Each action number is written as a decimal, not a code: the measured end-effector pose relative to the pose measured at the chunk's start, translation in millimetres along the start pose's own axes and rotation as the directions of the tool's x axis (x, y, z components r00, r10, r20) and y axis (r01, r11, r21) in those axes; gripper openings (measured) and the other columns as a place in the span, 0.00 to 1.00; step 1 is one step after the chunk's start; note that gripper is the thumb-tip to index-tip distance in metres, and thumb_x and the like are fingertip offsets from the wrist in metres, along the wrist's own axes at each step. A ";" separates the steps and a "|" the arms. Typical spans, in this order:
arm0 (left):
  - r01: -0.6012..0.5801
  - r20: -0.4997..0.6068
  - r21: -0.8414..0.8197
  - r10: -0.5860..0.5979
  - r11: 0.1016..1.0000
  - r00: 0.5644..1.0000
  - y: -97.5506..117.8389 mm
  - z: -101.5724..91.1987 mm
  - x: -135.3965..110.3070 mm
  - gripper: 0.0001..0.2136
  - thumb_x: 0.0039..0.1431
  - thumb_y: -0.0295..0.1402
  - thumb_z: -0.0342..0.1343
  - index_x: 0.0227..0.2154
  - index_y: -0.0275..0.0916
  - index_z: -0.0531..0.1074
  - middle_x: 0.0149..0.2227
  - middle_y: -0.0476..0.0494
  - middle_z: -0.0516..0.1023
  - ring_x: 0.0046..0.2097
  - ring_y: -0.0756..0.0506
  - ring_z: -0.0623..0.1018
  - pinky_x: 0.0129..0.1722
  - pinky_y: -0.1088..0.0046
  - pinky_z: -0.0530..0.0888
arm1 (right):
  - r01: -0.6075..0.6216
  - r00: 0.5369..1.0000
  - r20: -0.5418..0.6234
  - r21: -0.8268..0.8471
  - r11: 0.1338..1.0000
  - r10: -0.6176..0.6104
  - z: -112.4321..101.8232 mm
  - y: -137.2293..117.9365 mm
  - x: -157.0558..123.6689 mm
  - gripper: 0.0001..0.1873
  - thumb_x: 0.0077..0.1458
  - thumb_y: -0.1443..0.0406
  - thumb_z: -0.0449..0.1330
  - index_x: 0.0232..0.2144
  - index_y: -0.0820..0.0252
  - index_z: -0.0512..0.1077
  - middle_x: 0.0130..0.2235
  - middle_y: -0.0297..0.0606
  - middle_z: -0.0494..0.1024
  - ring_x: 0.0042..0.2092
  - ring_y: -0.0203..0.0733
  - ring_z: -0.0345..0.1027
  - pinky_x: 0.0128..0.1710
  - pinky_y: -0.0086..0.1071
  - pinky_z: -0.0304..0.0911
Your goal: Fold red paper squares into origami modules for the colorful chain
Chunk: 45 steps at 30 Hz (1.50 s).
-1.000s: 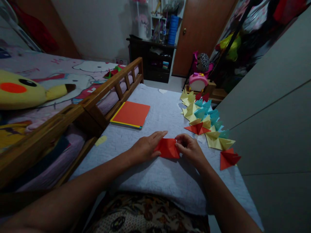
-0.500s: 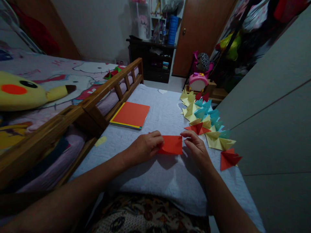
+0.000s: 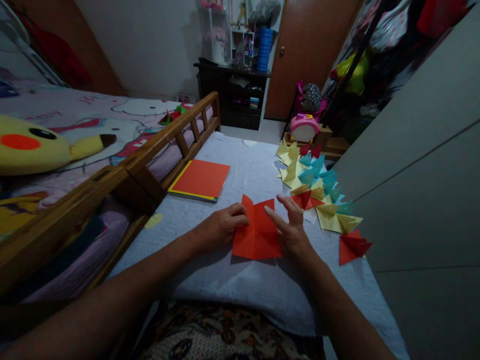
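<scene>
A red paper sheet (image 3: 255,235) lies partly unfolded on the white quilted cover (image 3: 243,280), its far corners lifted. My left hand (image 3: 223,227) has its fingers curled and pinches the sheet's left edge. My right hand (image 3: 288,227) rests on the sheet's right side with its fingers stretched out, the forefinger pointing across the paper. A stack of coloured paper squares (image 3: 200,179), red on top, lies further away to the left.
Several folded yellow, teal and red paper pieces (image 3: 318,192) line the right side beside a grey wall. A lone red folded piece (image 3: 352,246) sits near the right edge. A wooden bed rail (image 3: 150,150) and a yellow plush toy (image 3: 41,145) are on the left.
The red paper, a small folded piece a second ago and a flat rectangle half a second ago, is now opened out larger. My right hand went from pinching to flat fingers.
</scene>
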State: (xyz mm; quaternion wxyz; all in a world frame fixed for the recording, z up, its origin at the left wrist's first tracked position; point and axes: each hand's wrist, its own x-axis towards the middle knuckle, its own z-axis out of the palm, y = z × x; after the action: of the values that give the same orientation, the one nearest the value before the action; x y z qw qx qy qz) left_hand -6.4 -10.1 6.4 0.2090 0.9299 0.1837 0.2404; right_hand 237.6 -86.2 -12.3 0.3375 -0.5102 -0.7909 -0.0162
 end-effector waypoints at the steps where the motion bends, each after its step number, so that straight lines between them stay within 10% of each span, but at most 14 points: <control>1: 0.008 0.004 0.018 -0.008 1.000 1.000 -1.7 0.6 -1.9 0.08 0.63 0.24 0.50 0.39 0.37 0.73 0.41 0.40 0.72 0.41 0.46 0.74 0.39 0.73 0.74 | 0.038 0.999 0.038 -0.047 0.998 -0.037 -0.1 -2.2 -0.1 0.36 0.59 0.76 0.53 0.64 0.38 0.64 0.71 0.37 0.50 0.70 0.56 0.43 0.65 0.57 0.50; 9: -0.043 0.091 0.466 0.001 0.884 0.996 -2.9 -4.3 -16.9 0.07 0.64 0.24 0.54 0.36 0.39 0.76 0.44 0.40 0.78 0.38 0.44 0.73 0.33 0.70 0.69 | 0.105 0.936 0.342 -0.056 0.993 -0.079 -5.5 0.9 2.3 0.16 0.62 0.69 0.60 0.46 0.43 0.80 0.59 0.35 0.75 0.68 0.54 0.54 0.66 0.54 0.43; 16: -0.039 0.148 0.399 -0.022 0.916 0.989 -7.5 -6.2 -26.3 0.07 0.61 0.25 0.56 0.37 0.39 0.78 0.38 0.42 0.81 0.39 0.42 0.74 0.36 0.67 0.71 | -0.011 0.861 0.507 0.068 0.998 -0.025 -15.7 4.4 3.9 0.20 0.57 0.74 0.60 0.48 0.50 0.79 0.57 0.41 0.78 0.61 0.53 0.65 0.59 0.53 0.58; 21: 0.137 0.061 0.116 -0.145 0.984 0.988 -7.5 -6.1 -32.4 0.08 0.60 0.25 0.54 0.37 0.39 0.77 0.37 0.43 0.81 0.40 0.44 0.76 0.40 0.66 0.73 | -0.218 0.894 0.441 0.274 0.937 0.080 -18.5 -0.9 8.3 0.13 0.57 0.70 0.59 0.41 0.53 0.81 0.49 0.41 0.82 0.50 0.47 0.74 0.52 0.44 0.66; 29: 0.477 -0.007 -0.240 -0.492 0.846 0.870 3.9 0.5 -30.4 0.14 0.60 0.29 0.55 0.49 0.38 0.68 0.27 0.51 0.76 0.26 0.49 0.74 0.26 0.75 0.67 | -0.627 0.775 0.381 0.368 0.687 0.504 -7.1 -15.5 11.0 0.10 0.59 0.61 0.55 0.31 0.58 0.74 0.30 0.35 0.79 0.31 0.40 0.70 0.31 0.31 0.62; 35: 0.558 -0.096 -0.097 -0.566 0.824 0.819 6.3 11.0 -31.3 0.32 0.63 0.29 0.53 0.67 0.36 0.48 0.25 0.55 0.71 0.26 0.47 0.73 0.29 0.73 0.68 | -0.666 0.745 0.263 0.240 0.707 0.613 3.7 -20.0 10.4 0.14 0.55 0.60 0.58 0.43 0.58 0.69 0.23 0.27 0.69 0.26 0.40 0.64 0.27 0.30 0.53; 45: 0.441 -0.093 0.328 -0.436 0.836 0.895 10.4 19.3 -33.4 0.10 0.66 0.28 0.52 0.48 0.40 0.74 0.37 0.42 0.79 0.40 0.41 0.76 0.40 0.64 0.74 | -0.643 0.764 0.156 0.095 0.760 0.626 13.5 -20.6 10.7 0.23 0.54 0.61 0.57 0.52 0.62 0.63 0.25 0.28 0.70 0.26 0.41 0.65 0.30 0.31 0.54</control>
State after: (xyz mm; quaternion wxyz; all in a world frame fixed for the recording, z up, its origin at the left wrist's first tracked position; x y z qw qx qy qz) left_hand -21.1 -39.4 -16.4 0.0932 0.8833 0.4316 0.1576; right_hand 211.1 -82.6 -10.3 0.3125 -0.7225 -0.5882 0.1853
